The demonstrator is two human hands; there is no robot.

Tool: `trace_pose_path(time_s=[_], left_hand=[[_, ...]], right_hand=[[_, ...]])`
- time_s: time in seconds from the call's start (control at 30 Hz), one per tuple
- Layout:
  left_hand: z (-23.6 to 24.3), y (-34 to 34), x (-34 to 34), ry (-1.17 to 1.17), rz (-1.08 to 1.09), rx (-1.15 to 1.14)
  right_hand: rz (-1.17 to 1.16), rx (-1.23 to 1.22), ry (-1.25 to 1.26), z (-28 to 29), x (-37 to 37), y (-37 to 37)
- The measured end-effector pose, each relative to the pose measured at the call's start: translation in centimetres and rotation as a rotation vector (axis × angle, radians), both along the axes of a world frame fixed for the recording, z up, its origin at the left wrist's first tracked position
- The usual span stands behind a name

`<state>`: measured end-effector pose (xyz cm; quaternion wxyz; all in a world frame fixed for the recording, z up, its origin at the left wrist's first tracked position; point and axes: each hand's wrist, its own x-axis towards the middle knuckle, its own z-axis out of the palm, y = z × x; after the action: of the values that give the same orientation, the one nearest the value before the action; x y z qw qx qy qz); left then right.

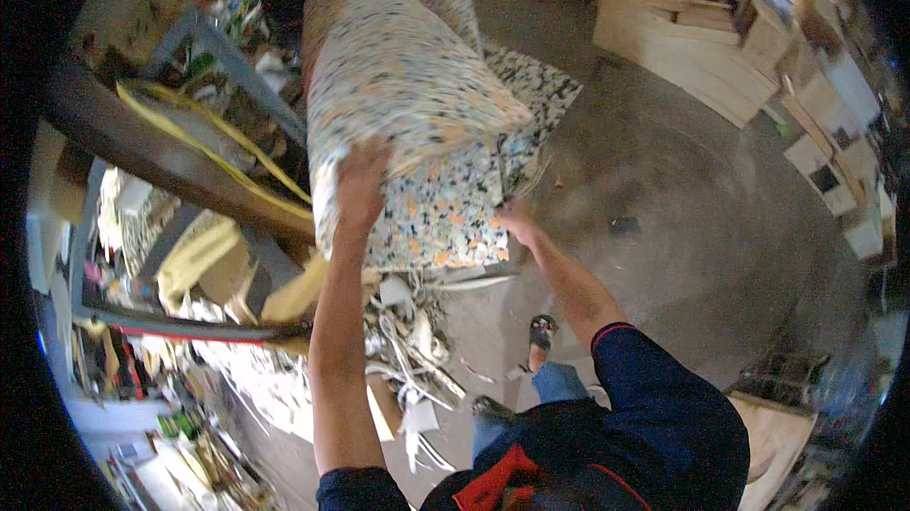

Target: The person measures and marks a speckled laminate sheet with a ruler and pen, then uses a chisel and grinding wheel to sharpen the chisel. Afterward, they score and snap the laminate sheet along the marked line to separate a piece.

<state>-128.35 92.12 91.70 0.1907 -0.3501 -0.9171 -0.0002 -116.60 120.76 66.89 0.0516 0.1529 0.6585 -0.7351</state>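
Observation:
A thick roll of foam sheet (408,84), speckled white, orange, blue and black, lies ahead of me. Its loose flap (445,222) hangs toward me. My left hand (363,186) rests on the left side of the roll, fingers stretched out and a little blurred. At the flap's right edge, my right hand (518,222) has its fingers closed on the foam; the fingertips are partly hidden. Beyond the roll, a flatter foam piece (536,84) with darker specks sticks out to the right.
White scraps and strips (408,331) litter the floor by my feet. To the left stand a brown beam (180,165) with a yellow strap (204,146) and a grey metal frame (123,317). Wooden panels (682,56) are at the far right, and a board (773,435) is near right.

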Motion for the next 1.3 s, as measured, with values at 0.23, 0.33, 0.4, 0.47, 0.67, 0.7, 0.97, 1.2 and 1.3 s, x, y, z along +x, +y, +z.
trace_pose_path(time_s=[0.23, 0.33, 0.4, 0.47, 0.67, 0.7, 0.97, 1.2, 1.3], left_hand=[[1.1, 6.3, 0.4, 0.054, 0.255, -0.283], [3.7, 2.7, 3.1, 0.148, 0.202, -0.063], [3.8, 0.0, 6.1, 0.134, 0.204, 0.136], [2.5, -3.7, 9.9, 0.109, 0.244, 0.339], [-8.3, -14.6, 37.7, -0.574, 0.661, 0.495], [-9.3, -16.0, 42.9, -0.879, 0.68, 0.539], [-9.9, -21.8, 70.0, -1.339, 0.737, 1.08], [-11.4, -29.0, 77.4, -1.324, 0.986, 1.122], [-12.3, -31.1, 79.7, -1.374, 1.18, 1.396]], right_hand=[[-0.019, -0.029, -0.328, 0.4, 3.5, 0.7], [0.116, -0.067, -0.301, -0.4, 4.1, 1.2], [0.203, -0.06, -0.334, -0.4, 4.6, 2.0], [0.212, -0.082, -0.326, -0.1, 5.6, 2.3], [0.19, 0.211, -0.359, 2.0, 10.3, 0.2], [0.316, 0.297, -0.367, 2.2, 11.7, -1.1], [1.761, 0.46, -0.25, 8.2, 29.6, -25.4], [2.085, 0.407, -0.092, 9.0, 38.2, -43.3], [2.352, 0.437, -0.263, 8.4, 40.2, -50.7]])
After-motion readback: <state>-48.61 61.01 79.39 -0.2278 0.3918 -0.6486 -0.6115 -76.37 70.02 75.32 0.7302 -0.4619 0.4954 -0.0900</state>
